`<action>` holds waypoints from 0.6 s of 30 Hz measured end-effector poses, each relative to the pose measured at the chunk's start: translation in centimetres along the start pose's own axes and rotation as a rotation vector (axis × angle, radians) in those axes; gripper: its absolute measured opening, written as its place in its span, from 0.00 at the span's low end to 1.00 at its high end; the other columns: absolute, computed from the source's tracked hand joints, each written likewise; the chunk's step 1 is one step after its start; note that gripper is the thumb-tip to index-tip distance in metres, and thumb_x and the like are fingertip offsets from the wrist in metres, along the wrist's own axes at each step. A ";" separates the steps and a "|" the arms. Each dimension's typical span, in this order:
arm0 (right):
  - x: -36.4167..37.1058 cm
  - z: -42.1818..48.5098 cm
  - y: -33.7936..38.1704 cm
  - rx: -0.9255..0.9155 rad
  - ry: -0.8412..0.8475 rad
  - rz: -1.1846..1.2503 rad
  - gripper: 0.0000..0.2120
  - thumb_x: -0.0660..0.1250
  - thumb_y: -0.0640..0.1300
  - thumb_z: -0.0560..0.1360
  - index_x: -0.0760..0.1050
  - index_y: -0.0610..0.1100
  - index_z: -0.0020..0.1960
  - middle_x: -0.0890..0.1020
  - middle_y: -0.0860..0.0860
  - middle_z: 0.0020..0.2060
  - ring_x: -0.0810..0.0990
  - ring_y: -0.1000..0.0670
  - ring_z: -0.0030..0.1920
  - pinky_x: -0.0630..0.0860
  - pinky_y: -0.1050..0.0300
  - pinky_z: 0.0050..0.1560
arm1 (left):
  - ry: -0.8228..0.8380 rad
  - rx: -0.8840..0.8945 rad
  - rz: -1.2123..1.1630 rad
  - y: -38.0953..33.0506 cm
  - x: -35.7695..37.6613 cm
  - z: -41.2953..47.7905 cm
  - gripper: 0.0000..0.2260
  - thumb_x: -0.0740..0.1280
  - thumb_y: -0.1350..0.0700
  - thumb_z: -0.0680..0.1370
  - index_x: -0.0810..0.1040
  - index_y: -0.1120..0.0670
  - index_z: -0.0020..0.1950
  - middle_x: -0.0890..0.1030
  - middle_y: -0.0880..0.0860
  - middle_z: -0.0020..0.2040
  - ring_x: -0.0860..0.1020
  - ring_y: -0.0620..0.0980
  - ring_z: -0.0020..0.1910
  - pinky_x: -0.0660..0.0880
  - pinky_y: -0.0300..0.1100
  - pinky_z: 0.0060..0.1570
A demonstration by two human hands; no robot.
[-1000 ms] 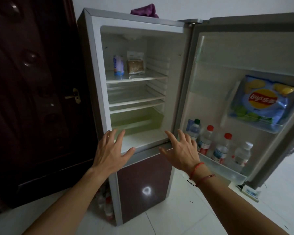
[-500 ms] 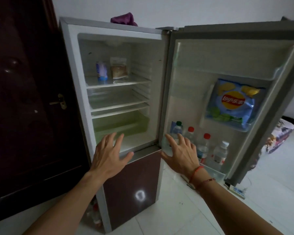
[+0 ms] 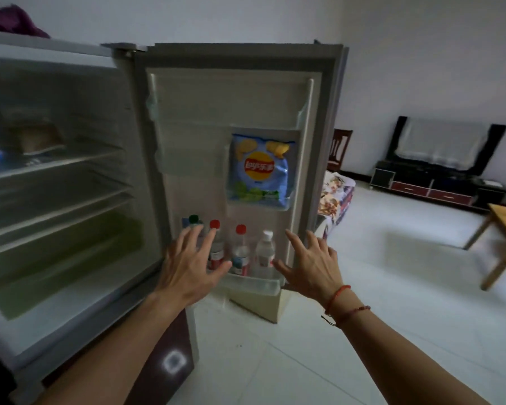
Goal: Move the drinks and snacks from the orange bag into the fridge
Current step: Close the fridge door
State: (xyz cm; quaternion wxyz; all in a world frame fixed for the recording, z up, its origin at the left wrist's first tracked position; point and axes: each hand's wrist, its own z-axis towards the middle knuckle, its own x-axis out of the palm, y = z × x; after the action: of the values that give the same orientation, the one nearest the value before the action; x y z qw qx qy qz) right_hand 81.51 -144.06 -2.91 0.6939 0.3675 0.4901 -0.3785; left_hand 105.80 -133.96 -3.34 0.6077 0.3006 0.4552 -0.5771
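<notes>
Looks near done, or betw. trips: fridge point(image 3: 56, 49) stands open w/ its door point(image 3: 234, 92) swung wide, and goods already sit in it. A blue chip bag point(image 3: 259, 168) stands upright in the mid door bin point(image 3: 257, 201), approx. 12 o'clock from the hands. Four bottles stand in a row in the lower door bin point(image 3: 254, 285) at the door's 6 o'clock: green-cap bottle point(image 3: 194, 219), two red-cap bottles point(image 3: 240, 252) and a white-cap bottle point(image 3: 265, 252). On the top shelf inside, at 9 o'clock, are a brown packet point(image 3: 37, 135) and sth. blue at the frame edge, both too blurred to ID. Orange bag isn't in view, so can't tell whether anything's left in it; prob. what remains is a check of the bag, then shutting the door. Left hand point(image 3: 187, 264) is empty, fingers spread, tips in front of the green and first red cap; touching or not, can't tell. Right hand point(image 3: 310, 264), w/ red cord bracelets point(image 3: 338, 296) at the wrist, is also empty and splayed by the door's outer edge, approx. 3 o'clock of the bottles. Writing: the chip bag shows the red-and-yellow Lay's roundel w/ Chinese characters beside it. Bottle labels are too small to read.
</notes>
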 end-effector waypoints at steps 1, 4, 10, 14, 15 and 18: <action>-0.2 -0.1 -1.1 0.026 -0.002 -0.008 0.39 0.55 0.73 0.75 0.50 0.58 0.81 0.60 0.39 0.78 0.63 0.36 0.75 0.65 0.37 0.73 | 0.007 0.024 -0.010 -1.1 0.3 0.7 0.40 0.49 0.27 0.72 0.62 0.50 0.77 0.63 0.55 0.76 0.59 0.57 0.75 0.64 0.56 0.70; -0.4 -0.4 -3.7 0.087 -0.008 -0.010 0.39 0.55 0.72 0.76 0.50 0.58 0.81 0.60 0.39 0.78 0.63 0.36 0.75 0.65 0.38 0.73 | 0.017 0.099 -0.010 -4.0 1.0 2.2 0.40 0.49 0.28 0.72 0.61 0.49 0.77 0.62 0.55 0.76 0.58 0.57 0.76 0.62 0.56 0.71; -0.3 0.4 -6.5 0.146 -0.027 0.016 0.38 0.55 0.71 0.77 0.52 0.57 0.81 0.62 0.41 0.77 0.65 0.39 0.74 0.66 0.41 0.72 | 0.030 0.248 0.041 -8.4 1.5 5.5 0.38 0.50 0.30 0.73 0.60 0.50 0.78 0.61 0.57 0.77 0.58 0.60 0.76 0.57 0.58 0.73; 0.3 2.3 -7.6 0.181 -0.007 0.094 0.38 0.56 0.70 0.77 0.50 0.55 0.81 0.60 0.41 0.78 0.63 0.39 0.75 0.65 0.40 0.73 | -0.039 0.389 0.137 -10.4 1.6 8.6 0.35 0.54 0.33 0.74 0.67 0.53 0.74 0.68 0.60 0.73 0.64 0.63 0.73 0.62 0.62 0.71; 0.5 3.0 -7.9 0.191 -0.008 0.120 0.39 0.57 0.70 0.77 0.50 0.54 0.81 0.61 0.41 0.78 0.64 0.39 0.75 0.66 0.41 0.72 | -0.058 0.423 0.161 -11.1 1.6 9.6 0.34 0.54 0.34 0.74 0.69 0.54 0.74 0.69 0.60 0.72 0.65 0.63 0.73 0.63 0.62 0.70; 1.1 5.5 -9.2 0.219 -0.023 0.202 0.42 0.58 0.70 0.76 0.49 0.51 0.81 0.64 0.42 0.76 0.67 0.40 0.72 0.70 0.41 0.70 | -0.112 0.530 0.242 -13.3 1.7 12.4 0.32 0.55 0.36 0.74 0.72 0.54 0.71 0.71 0.62 0.71 0.67 0.63 0.72 0.64 0.63 0.69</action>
State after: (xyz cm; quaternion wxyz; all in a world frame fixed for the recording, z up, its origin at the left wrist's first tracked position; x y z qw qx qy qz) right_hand 75.83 -153.15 -3.87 0.6896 0.4841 0.3984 -0.3624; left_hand 95.25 -147.74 2.28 0.5965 0.4687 0.2152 -0.6149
